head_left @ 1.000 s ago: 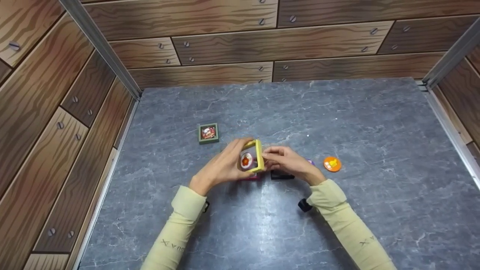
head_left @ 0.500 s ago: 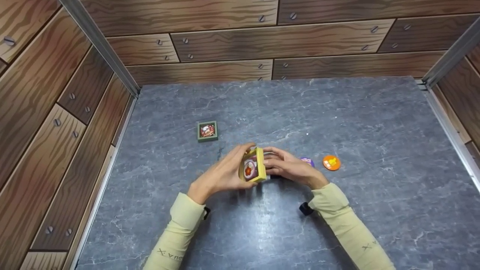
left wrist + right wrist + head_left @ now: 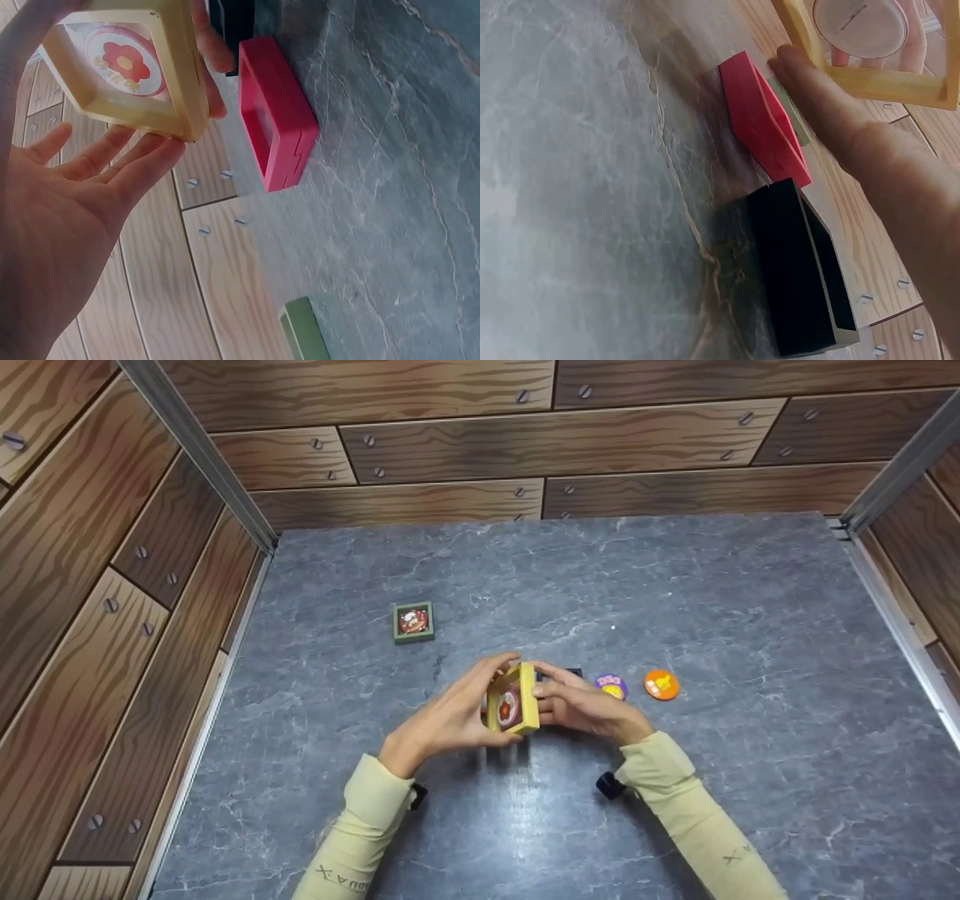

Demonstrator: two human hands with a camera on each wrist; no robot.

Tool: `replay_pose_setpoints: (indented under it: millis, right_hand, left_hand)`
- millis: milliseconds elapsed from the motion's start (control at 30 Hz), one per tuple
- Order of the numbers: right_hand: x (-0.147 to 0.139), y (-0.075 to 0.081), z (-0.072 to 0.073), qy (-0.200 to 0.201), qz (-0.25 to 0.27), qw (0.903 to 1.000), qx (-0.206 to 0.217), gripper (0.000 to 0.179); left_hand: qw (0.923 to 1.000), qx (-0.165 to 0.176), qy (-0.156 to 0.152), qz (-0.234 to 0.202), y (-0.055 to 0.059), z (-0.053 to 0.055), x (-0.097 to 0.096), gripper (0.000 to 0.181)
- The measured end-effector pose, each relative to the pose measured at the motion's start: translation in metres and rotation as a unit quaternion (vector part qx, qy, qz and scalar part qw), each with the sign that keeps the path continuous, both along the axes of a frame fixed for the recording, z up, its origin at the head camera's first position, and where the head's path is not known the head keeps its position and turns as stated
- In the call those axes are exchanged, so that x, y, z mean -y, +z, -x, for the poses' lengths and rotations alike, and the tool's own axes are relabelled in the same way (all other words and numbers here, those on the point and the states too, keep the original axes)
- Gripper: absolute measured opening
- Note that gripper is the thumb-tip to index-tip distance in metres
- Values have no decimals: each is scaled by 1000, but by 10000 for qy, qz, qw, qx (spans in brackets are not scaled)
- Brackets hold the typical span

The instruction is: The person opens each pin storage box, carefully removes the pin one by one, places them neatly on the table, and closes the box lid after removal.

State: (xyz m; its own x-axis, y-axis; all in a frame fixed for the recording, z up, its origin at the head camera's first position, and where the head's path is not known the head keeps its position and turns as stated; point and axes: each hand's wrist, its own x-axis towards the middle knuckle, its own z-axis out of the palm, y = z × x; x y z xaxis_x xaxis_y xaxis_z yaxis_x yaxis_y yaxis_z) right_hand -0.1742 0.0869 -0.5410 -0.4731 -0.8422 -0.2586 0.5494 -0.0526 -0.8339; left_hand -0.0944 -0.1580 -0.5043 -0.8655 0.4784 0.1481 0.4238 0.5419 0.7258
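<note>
My left hand holds a yellow display frame above the table, with the thumb along its lower edge and the fingers at the top. Inside it, behind clear film, a round white badge with a red flower appears suspended. On the frame's right side, my right hand grips with thumb and fingers; some fingertips show past the edge in the left wrist view. Below the hands, a pink frame and a black frame stand on the tabletop, mostly covered by the hands in the head view.
A green frame with a red badge inside lies at the back left. Right of my right hand lie a purple badge and an orange badge. Wood-patterned panels wall the grey marbled table.
The yellow frame has moved slightly toward me and to the right, tilting as it went. Both hands have travelled with it, uncovering more of the purple badge and the black frame.
</note>
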Motion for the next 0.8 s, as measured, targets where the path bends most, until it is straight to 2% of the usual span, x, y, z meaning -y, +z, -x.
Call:
replay_pose_setpoints:
  millis: [333,600,800]
  right_hand:
    - [-1,-1,-6,-96,395,9992,37,63]
    - [4,-3,-11,-196,466,9985,-187,52]
    - [0,-5,-14,-324,483,9979,-292,54]
  left_hand:
    - [9994,-321,-86,-104,3,-6,-5,105]
    - [9993,-294,179,-136,4,-16,-4,106]
    - [9996,-139,4,-261,3,-17,-9,103]
